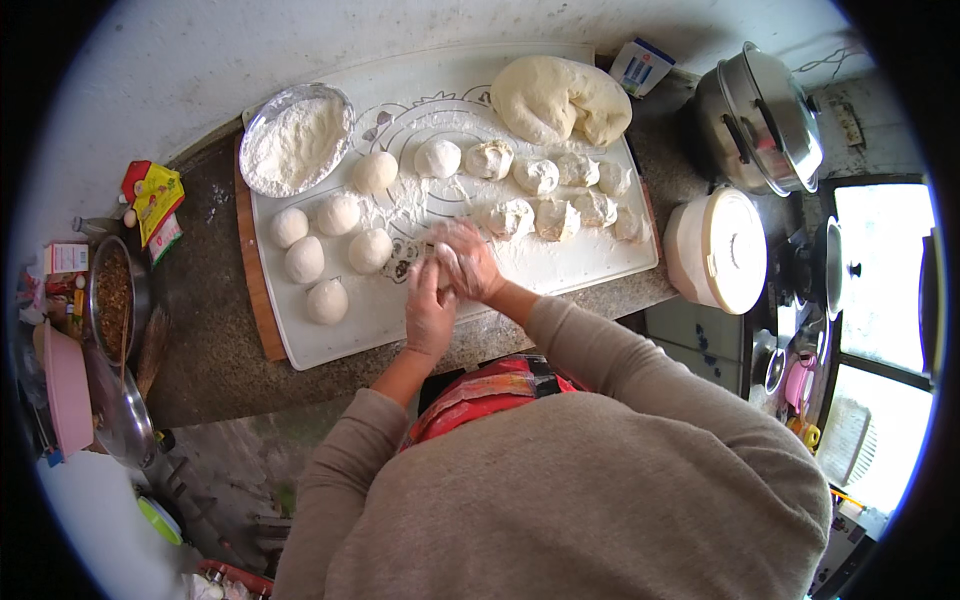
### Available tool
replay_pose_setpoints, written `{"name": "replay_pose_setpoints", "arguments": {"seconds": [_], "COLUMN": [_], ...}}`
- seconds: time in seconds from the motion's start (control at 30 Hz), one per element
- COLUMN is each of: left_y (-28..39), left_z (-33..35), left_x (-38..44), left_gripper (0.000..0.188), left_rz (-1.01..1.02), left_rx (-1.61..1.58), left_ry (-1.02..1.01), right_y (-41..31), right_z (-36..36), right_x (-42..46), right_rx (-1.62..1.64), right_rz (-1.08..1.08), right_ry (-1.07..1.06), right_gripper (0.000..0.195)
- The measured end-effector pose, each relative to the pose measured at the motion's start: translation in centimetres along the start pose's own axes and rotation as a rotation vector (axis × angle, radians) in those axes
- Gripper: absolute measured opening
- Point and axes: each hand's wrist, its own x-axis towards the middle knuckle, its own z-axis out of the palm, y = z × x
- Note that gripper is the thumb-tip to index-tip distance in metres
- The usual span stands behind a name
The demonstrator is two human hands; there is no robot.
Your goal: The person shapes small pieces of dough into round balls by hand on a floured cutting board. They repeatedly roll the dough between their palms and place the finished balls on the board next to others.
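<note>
My left hand (pixel 430 313) and my right hand (pixel 466 259), both dusted with flour, meet over the near edge of a white kneading mat (pixel 345 341). What lies between them is mostly hidden by the fingers; a pale bit shows there. Smooth round dough balls (pixel 370 250) sit to the left of my hands, several in all. Rough floured dough pieces (pixel 511 218) stand in two rows to the right. A large mass of dough (pixel 559 97) rests at the mat's back right. At the back left is a metal bowl of flour (pixel 296 139).
A wooden board (pixel 259 300) shows under the mat on a stone counter (pixel 202 360). At right stand a lidded steel pot (pixel 757 124) and a lidded plastic tub (pixel 716 250). At left are a bowl of brown filling (pixel 116 292), a yellow packet (pixel 157 201) and a pink basin (pixel 67 390).
</note>
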Motion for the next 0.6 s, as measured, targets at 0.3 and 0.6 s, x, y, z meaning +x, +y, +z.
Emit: {"name": "replay_pose_setpoints", "arguments": {"seconds": [0.3, 0.6], "left_y": [-1.1, -0.7], "left_z": [0.5, 1.6], "left_x": [2.4, 2.5], "left_gripper": [0.038, 0.044], "left_rz": [0.033, -0.283], "left_rx": [0.012, -0.128], "left_ry": [-0.011, 0.026], "right_y": [-2.5, 1.8], "right_z": [-1.1, 0.1], "right_x": [1.4, 3.5], "right_rx": [0.164, -0.052], "right_rz": [0.194, 0.112], "right_ry": [0.065, 0.051], "right_gripper": [0.029, 0.029]}}
